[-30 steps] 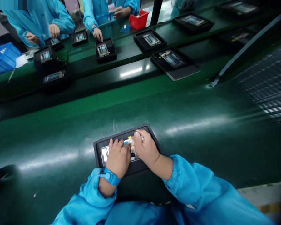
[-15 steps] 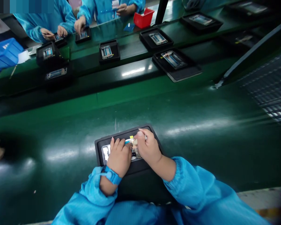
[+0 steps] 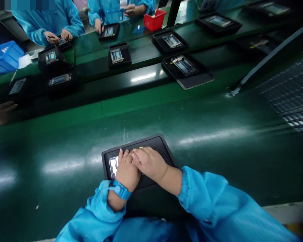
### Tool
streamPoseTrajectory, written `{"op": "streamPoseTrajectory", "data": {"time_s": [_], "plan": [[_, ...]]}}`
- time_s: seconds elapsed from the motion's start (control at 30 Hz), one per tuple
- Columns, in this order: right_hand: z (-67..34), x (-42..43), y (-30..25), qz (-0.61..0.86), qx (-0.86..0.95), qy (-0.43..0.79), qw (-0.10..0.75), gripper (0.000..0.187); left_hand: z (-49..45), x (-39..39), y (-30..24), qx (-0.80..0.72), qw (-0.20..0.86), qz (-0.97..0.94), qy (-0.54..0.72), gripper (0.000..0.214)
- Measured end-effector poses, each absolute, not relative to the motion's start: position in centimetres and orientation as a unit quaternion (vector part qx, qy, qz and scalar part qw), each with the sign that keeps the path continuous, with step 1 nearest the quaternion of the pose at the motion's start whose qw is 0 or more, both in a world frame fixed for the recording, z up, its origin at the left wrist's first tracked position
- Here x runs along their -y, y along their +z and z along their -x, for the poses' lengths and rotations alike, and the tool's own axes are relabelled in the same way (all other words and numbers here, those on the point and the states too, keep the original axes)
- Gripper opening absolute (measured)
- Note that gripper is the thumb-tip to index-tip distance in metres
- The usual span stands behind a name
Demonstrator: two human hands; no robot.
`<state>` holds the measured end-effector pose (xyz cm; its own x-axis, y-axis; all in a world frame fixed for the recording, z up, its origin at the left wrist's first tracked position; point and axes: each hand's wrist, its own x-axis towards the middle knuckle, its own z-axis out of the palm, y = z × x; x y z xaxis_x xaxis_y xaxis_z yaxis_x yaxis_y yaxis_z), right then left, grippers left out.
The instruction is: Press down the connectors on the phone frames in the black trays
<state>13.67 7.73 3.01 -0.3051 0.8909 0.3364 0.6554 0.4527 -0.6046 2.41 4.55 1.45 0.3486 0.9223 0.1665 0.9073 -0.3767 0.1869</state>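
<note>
A phone frame [image 3: 112, 165] with a pale metal edge lies in a black tray [image 3: 164, 148] in front of me, mostly covered by my hands. My left hand [image 3: 127, 171] rests over the frame with its fingers stretched out, and a blue wrist strap circles that wrist. Against its fingers sits my right hand [image 3: 151, 164], closed, the fingers curled and the thumb pressed in. Whatever the right fingers hold is hidden. A small yellow tab [image 3: 141, 147] peeks out just above the right hand.
Beyond the green bench [image 3: 217, 144] runs a conveyor [image 3: 143, 75] carrying several black trays with phone frames. Co-workers in blue sleeves [image 3: 70, 20] work across it. A red bin [image 3: 154, 21] and a blue bin [image 3: 6, 57] stand there. Another person's hand [image 3: 2, 111] reaches in from the left.
My right hand has moved left against my left hand, which has stayed put. A co-worker's tray across the conveyor has shifted right. Another person's hand at the left has moved up beside a tray.
</note>
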Motion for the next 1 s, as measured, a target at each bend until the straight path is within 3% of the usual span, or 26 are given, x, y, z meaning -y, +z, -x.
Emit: {"op": "streamPoseTrajectory", "data": {"time_s": [0.13,0.37,0.6,1.0], "plan": [[-13.7,-7.8,2.5,0.517,0.743,0.193,0.378,0.031,-2.4,-4.8,1.7,-0.574,0.055,-0.806,0.133,0.027],[-14.8,-8.3,1.5,0.639,0.447,0.411,0.472,0.035,-1.9,-5.4,1.6,-0.602,0.079,-0.776,0.17,0.021],[-14.6,-8.2,1.4,0.627,0.445,0.425,0.478,0.036,-2.7,-5.9,2.1,-0.634,0.099,-0.75,0.157,0.012],[-14.9,-8.0,1.2,0.618,0.426,0.448,0.485,0.039,-2.7,-5.6,1.8,-0.637,0.11,-0.743,0.174,0.016]]}}
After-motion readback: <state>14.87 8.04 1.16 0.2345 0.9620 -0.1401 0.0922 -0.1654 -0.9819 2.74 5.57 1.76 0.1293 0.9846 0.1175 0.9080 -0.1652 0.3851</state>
